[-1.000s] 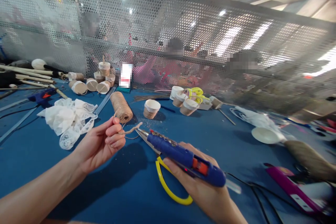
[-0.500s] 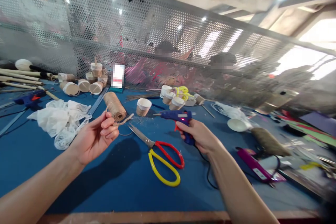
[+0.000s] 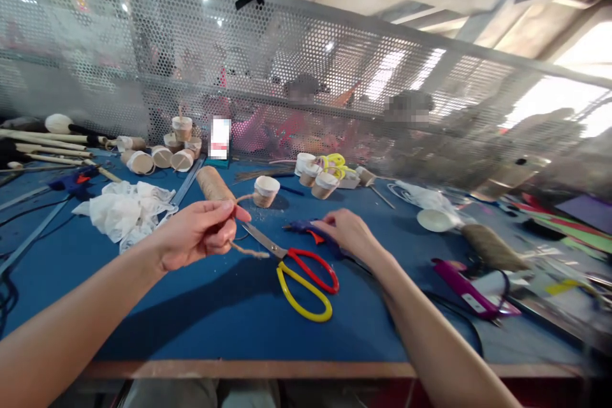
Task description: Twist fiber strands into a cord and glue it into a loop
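My left hand (image 3: pixel 203 233) pinches a piece of jute twine, its loose end (image 3: pixel 251 252) hanging to the right below the fingers. Just behind that hand is a spool of jute twine (image 3: pixel 213 183). At table level, my right hand (image 3: pixel 351 229) is closed over a blue hot glue gun (image 3: pixel 306 227) whose nozzle points left; its fingers are partly hidden. Between the hands lie scissors (image 3: pixel 275 248) with one red and one yellow handle. A small twine-wrapped cup with a white rim (image 3: pixel 266 191) stands beyond the scissors.
White crumpled cloth (image 3: pixel 127 210) and a second glue gun (image 3: pixel 71 183) lie left. More wrapped cups (image 3: pixel 182 159) are stacked at the back left, others (image 3: pixel 325 185) stand behind the middle. A purple tool (image 3: pixel 471 290) lies right. Perforated metal panel (image 3: pixel 287 64) closes the back.
My right hand has lowered the glue gun to the table, and its red light no longer shows. My left hand has moved right and turned over, keeping the twine pinched.
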A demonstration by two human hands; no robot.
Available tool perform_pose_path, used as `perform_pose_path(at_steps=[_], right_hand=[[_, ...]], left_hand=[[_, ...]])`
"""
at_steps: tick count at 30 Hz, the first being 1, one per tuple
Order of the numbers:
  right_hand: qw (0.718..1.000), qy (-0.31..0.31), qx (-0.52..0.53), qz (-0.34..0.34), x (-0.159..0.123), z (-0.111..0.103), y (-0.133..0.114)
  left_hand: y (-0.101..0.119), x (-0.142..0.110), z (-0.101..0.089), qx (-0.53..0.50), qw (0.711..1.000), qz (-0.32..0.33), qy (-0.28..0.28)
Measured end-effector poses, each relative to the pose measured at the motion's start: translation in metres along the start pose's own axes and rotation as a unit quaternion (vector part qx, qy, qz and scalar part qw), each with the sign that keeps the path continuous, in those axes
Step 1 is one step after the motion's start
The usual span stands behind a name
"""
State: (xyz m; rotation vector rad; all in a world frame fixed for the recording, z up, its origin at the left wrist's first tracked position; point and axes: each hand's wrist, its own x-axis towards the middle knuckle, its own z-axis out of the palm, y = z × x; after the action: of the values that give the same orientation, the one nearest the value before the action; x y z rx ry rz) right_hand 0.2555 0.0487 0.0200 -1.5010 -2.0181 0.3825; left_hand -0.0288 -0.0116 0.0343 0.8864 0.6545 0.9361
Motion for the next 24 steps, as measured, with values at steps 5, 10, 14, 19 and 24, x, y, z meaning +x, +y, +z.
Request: perform_pose_path(at_steps=[5, 10, 14, 19, 24], right_hand=[[0.978, -0.114, 0.036, -0.173, 0.006, -0.023, -0.081], [0.936, -0.249, -0.073, -0.239, 0.005, -0.028, -0.129], [0.938, -0.235, -0.101, -0.233, 0.005, -0.026, -0.122], [0.985, -0.108, -0.020, -0.135, 0.007, -0.025, -0.098], [0.991, -0.105, 0.021, -0.084, 0.015, -0.021, -0.083]], left_hand=[[0.016, 0.009, 0.013, 0.197, 0.973, -0.079, -0.087], [0.029, 0.026, 0.024, 0.324, 0.927, -0.119, -0.145], [0.037, 0.036, 0.022, 0.411, 0.895, -0.074, -0.154], [0.041, 0.044, 0.006, 0.517, 0.852, 0.058, -0.059], [0.035, 0.057, -0.002, 0.558, 0.822, 0.111, -0.015]])
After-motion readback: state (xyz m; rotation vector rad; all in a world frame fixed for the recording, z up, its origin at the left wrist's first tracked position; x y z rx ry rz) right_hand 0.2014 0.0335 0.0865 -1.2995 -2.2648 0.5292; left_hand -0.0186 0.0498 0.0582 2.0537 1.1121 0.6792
